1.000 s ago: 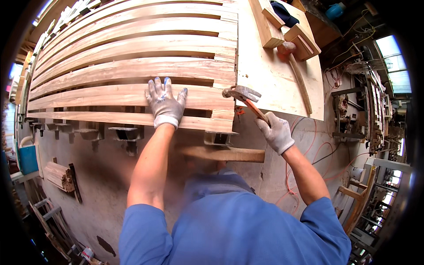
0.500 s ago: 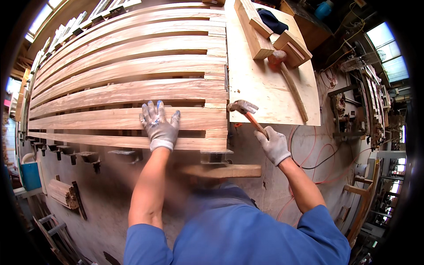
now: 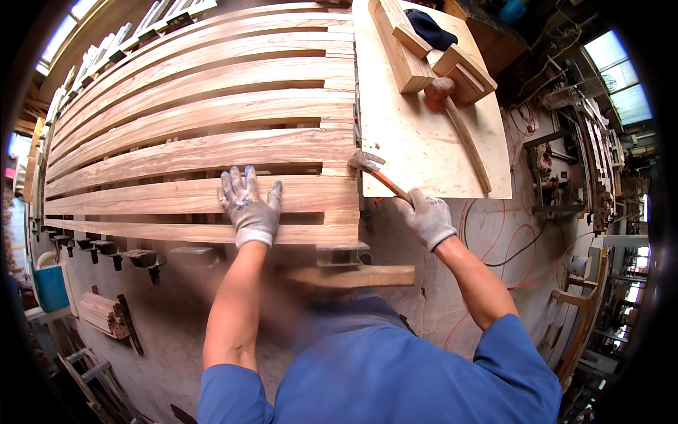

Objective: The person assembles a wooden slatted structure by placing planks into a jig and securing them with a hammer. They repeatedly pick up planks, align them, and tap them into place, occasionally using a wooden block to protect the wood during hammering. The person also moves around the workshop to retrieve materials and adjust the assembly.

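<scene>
A wide panel of pale wooden slats (image 3: 205,107) with narrow gaps between them lies before me, its slats joined by short blocks along the right end. My left hand (image 3: 252,208), in a grey work glove with stained fingertips, rests flat with fingers spread on the slats near the close edge. In my gloved right hand (image 3: 426,218) is a claw hammer (image 3: 381,174), gripped by its orange and wooden handle. The hammer's head is at the right end of the panel, by the second slat joint; whether it touches the wood I cannot tell.
Right of the panel, a plywood board (image 3: 395,148) carries a mallet (image 3: 462,131), thick wood blocks (image 3: 404,49) and a dark cap (image 3: 429,30). Below the panel's near edge are metal clamps (image 3: 145,258) and a wooden bar (image 3: 374,275). Hoses (image 3: 526,279) lie on the floor at right.
My right hand has moved slightly left, bringing the hammer's head from over the plywood's edge to the panel's end. My left hand stays flat on the slats. The view has shifted a little.
</scene>
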Available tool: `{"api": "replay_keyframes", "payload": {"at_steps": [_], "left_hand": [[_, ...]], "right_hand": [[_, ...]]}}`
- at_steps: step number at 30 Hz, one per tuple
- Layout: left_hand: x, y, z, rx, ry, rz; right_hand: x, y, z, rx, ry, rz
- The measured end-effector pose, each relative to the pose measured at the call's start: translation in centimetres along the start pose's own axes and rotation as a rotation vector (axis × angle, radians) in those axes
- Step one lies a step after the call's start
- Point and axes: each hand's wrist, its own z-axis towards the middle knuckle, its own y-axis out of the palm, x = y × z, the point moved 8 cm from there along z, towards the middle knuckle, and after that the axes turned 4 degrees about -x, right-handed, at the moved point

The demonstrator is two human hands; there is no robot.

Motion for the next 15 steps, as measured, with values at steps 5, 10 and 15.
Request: {"api": "replay_keyframes", "payload": {"at_steps": [5, 10, 15], "left_hand": [[-0.1, -0.1, -0.1, 0.000, 0.002, -0.004], [0.0, -0.2, 0.1, 0.017, 0.011, -0.002], [-0.1, 0.0, 0.0, -0.010, 0.003, -0.005]], "right_hand": [[-1.5, -1.7, -0.8, 0.064, -0.045, 0.151], [-0.4, -0.5, -0.4, 0.044, 0.005, 0.072], [-0.8, -0.7, -0.4, 0.050, -0.010, 0.097]]}}
